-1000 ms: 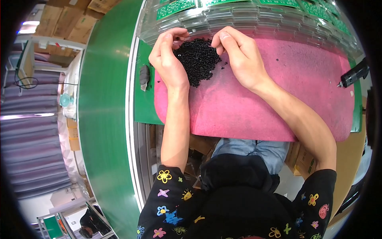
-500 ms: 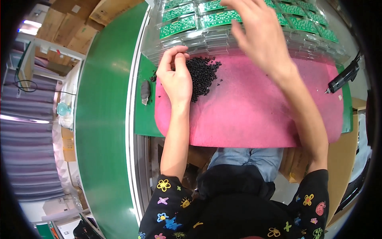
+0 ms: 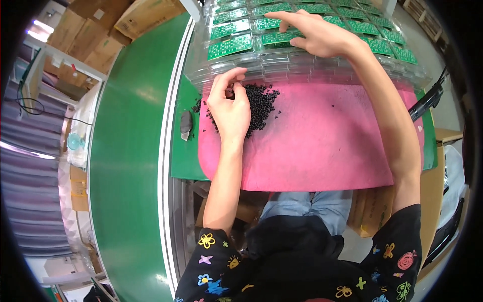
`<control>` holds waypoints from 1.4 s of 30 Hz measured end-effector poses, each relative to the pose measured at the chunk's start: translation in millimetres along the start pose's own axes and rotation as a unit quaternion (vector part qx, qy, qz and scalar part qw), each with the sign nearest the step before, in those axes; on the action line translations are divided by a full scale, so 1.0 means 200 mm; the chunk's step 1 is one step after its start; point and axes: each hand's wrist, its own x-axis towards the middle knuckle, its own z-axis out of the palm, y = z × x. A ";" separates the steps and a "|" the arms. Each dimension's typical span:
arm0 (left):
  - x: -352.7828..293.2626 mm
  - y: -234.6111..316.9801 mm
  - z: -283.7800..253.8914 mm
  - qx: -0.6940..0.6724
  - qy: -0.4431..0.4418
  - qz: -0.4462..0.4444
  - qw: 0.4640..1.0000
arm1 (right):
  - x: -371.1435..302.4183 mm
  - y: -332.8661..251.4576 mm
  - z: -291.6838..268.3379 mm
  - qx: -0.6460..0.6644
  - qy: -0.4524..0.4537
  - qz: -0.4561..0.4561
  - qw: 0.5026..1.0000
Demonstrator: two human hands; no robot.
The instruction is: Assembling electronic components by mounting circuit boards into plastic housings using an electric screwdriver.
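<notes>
Your right hand [image 3: 322,38]: fingers parted, over trayed boards [image 3: 229,46]. Your left hand [image 3: 230,109]: curled, contents unclear, at parts [image 3: 261,105] heaped loose, mat's [image 3: 322,151] far-left corner. Boards finished: cannot tell.

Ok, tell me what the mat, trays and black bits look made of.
Mat: matte, probably rubber or foam, given its dull, smudged surface.
Trays: glossy, likely thin plastic; transparent, with bright glints.
Black bits: glinting, perhaps plastic or coated metal; too small to tell.

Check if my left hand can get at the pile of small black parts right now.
Most likely yes: your left hand is right at the pile of small black parts, and nothing visible stands between them.
</notes>
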 end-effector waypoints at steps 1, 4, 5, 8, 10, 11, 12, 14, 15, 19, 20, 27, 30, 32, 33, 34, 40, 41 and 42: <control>0.00 0.00 0.00 -0.011 -0.002 0.009 1.000 | 0.00 0.02 0.02 0.016 0.002 -0.009 1.000; 0.00 -0.01 -0.02 -0.020 -0.001 0.014 1.000 | 0.01 0.02 0.06 0.043 0.049 0.002 0.998; 0.00 -0.01 -0.03 -0.017 -0.003 0.011 1.000 | 0.03 0.01 0.07 0.077 0.059 0.035 0.995; 0.00 -0.01 0.00 -0.035 -0.014 -0.002 0.999 | 0.03 0.12 0.16 0.067 0.211 -0.021 0.975; -0.01 -0.01 0.00 -0.030 -0.015 -0.006 0.999 | 0.04 0.13 0.18 0.088 0.228 0.000 0.970; -0.01 -0.01 0.01 -0.028 -0.019 -0.010 0.999 | 0.04 0.13 0.20 0.070 0.265 -0.020 0.962; 0.00 -0.01 0.01 -0.023 -0.019 -0.011 1.000 | 0.05 0.13 0.21 0.053 0.302 -0.041 0.951; 0.00 -0.01 -0.01 -0.023 -0.018 0.012 0.999 | 0.02 0.03 0.16 0.065 0.288 -0.001 0.956; 0.00 -0.01 0.00 -0.023 -0.022 0.010 0.999 | 0.00 0.00 0.13 0.066 0.277 0.037 0.958; -0.01 0.00 0.01 -0.015 -0.023 -0.008 1.000 | -0.01 -0.01 0.12 0.122 0.277 0.088 0.949; -0.01 0.00 0.01 -0.015 -0.025 -0.007 1.000 | -0.01 0.01 0.12 0.122 0.277 0.091 0.949; -0.01 -0.01 0.01 -0.020 -0.027 -0.001 0.999 | -0.02 0.02 0.13 0.107 0.325 0.093 0.935; -0.01 0.00 0.01 -0.035 -0.017 -0.003 0.999 | -0.02 0.03 0.14 0.096 0.326 0.090 0.936; -0.01 -0.01 0.01 -0.041 -0.013 -0.004 0.999 | -0.02 0.03 0.14 0.088 0.329 0.086 0.936; 0.00 -0.02 0.00 -0.040 -0.017 0.009 0.999 | -0.02 0.03 0.14 0.078 0.333 0.088 0.936; 0.00 -0.03 0.00 -0.039 -0.021 0.023 0.999 | -0.02 0.03 0.14 0.068 0.337 0.090 0.935; 0.00 -0.05 -0.02 -0.008 -0.024 0.056 0.998 | -0.03 0.00 0.13 0.074 0.359 0.109 0.924; 0.00 -0.05 -0.02 -0.007 -0.024 0.056 0.998 | -0.03 -0.01 0.12 0.074 0.359 0.109 0.924; 0.00 -0.04 -0.02 -0.011 -0.019 0.058 0.998 | -0.04 -0.01 0.13 0.070 0.362 0.109 0.923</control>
